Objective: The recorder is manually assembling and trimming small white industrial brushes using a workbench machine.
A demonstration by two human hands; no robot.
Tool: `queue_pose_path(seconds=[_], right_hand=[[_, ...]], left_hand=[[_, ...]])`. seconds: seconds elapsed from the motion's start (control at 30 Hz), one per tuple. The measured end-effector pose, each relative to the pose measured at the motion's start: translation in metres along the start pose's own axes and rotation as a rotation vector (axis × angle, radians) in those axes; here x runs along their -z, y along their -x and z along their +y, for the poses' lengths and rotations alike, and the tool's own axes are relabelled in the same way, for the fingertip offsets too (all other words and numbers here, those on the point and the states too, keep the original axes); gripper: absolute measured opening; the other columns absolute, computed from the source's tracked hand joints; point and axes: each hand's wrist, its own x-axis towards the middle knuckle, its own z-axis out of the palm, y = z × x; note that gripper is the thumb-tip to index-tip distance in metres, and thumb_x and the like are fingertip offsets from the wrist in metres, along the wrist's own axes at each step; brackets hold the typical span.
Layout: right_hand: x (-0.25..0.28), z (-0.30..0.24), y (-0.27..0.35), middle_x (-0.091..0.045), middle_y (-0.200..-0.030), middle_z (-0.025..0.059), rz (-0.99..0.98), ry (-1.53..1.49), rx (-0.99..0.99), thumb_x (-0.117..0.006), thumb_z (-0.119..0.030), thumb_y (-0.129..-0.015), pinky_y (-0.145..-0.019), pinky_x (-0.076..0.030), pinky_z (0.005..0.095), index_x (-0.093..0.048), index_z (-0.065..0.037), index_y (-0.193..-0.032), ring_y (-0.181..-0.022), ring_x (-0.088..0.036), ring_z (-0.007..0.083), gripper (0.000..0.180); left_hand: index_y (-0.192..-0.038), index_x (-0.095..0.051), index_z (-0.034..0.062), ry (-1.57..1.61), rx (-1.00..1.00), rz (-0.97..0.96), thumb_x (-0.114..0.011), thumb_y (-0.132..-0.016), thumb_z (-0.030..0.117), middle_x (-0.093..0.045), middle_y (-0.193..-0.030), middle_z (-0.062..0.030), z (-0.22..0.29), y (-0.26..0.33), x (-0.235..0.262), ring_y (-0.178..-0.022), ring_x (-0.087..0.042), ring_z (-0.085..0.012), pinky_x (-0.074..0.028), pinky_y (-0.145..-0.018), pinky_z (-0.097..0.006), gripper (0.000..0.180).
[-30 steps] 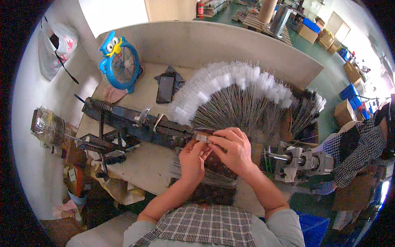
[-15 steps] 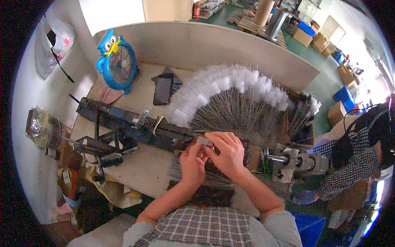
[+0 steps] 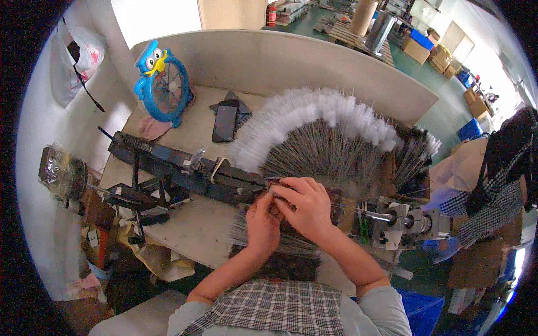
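Observation:
My left hand (image 3: 263, 225) and my right hand (image 3: 306, 206) meet in front of me with their fingers pinched together. Whatever sits between the fingertips is mostly hidden by them. Just left of the fingertips lies the end of a long black metal machine arm (image 3: 188, 171), with a spring at its far end. Behind the hands spreads a large fan of brushes with white bristle heads (image 3: 314, 106) and thin wire stems (image 3: 319, 151). More wire stems (image 3: 286, 244) lie beneath my wrists.
A shaft with metal blocks (image 3: 395, 219) stands on the right. Toward the back are a dark phone (image 3: 225, 123) and a blue cartoon-shaped fan (image 3: 168, 89). A low curved wall (image 3: 314, 61) bounds the table. At far right, a person's checked sleeve (image 3: 493, 210) shows.
The small pale grey piece seen between my fingertips is now covered by my right fingers. Both hands stay almost in place. The person at right has shifted, and the view has moved slightly.

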Motion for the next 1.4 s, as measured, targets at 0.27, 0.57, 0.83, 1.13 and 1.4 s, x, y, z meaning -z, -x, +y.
queue_pose_path(seconds=[0.27,0.57,0.83,1.13,1.4], right_hand=[[0.010,0.002,0.008,-0.062,-0.099,0.0034,0.012,-0.016,-0.052,-0.069,-0.017,-0.069,-0.075,-0.045,0.0363,-0.066,-0.013,-0.095,-0.088,-0.058,0.0242,0.026],[0.012,0.007,0.010,-0.062,-0.098,0.0032,-0.009,0.006,-0.055,-0.070,-0.018,-0.070,-0.077,-0.045,0.0361,-0.067,-0.013,-0.094,-0.088,-0.058,0.0237,0.025],[0.009,0.002,0.004,-0.062,-0.096,0.0025,-0.010,-0.034,-0.039,-0.070,-0.016,-0.069,-0.075,-0.044,0.0355,-0.067,-0.013,-0.094,-0.087,-0.059,0.0220,0.025],[0.004,-0.002,0.006,-0.063,-0.096,0.0035,0.018,-0.032,-0.075,-0.070,-0.017,-0.068,-0.074,-0.045,0.0350,-0.065,-0.011,-0.097,-0.085,-0.060,0.0218,0.031],[0.025,-0.001,0.007,-0.065,-0.093,0.0047,0.065,0.021,-0.096,-0.072,-0.022,-0.067,-0.074,-0.045,0.0346,-0.065,-0.009,-0.097,-0.084,-0.060,0.0217,0.033]], left_hand=[[-0.097,-0.056,0.0046,0.042,0.040,0.039,-0.047,-0.091,0.017,-0.060,-0.094,-0.0057,0.004,0.005,-0.003,-0.086,-0.059,-0.0158,-0.049,-0.074,-0.029,0.017],[-0.096,-0.055,0.0051,-0.017,0.023,0.040,-0.054,-0.087,0.008,-0.060,-0.089,-0.0051,0.003,0.003,-0.011,-0.080,-0.059,-0.0146,-0.050,-0.068,-0.026,0.010],[-0.098,-0.056,0.0005,-0.043,-0.026,-0.061,-0.050,-0.088,0.010,-0.061,-0.092,-0.0073,-0.003,-0.002,0.008,-0.082,-0.060,-0.0164,-0.051,-0.072,-0.028,0.014],[-0.093,-0.056,0.0025,0.011,0.022,0.057,-0.049,-0.089,0.013,-0.060,-0.086,-0.0071,0.004,0.005,-0.011,-0.077,-0.061,-0.0175,-0.052,-0.069,-0.030,0.013],[-0.099,-0.054,-0.0030,-0.026,0.050,-0.038,-0.048,-0.088,0.007,-0.060,-0.096,-0.0102,0.003,0.000,-0.006,-0.088,-0.060,-0.0199,-0.051,-0.078,-0.031,0.016]])
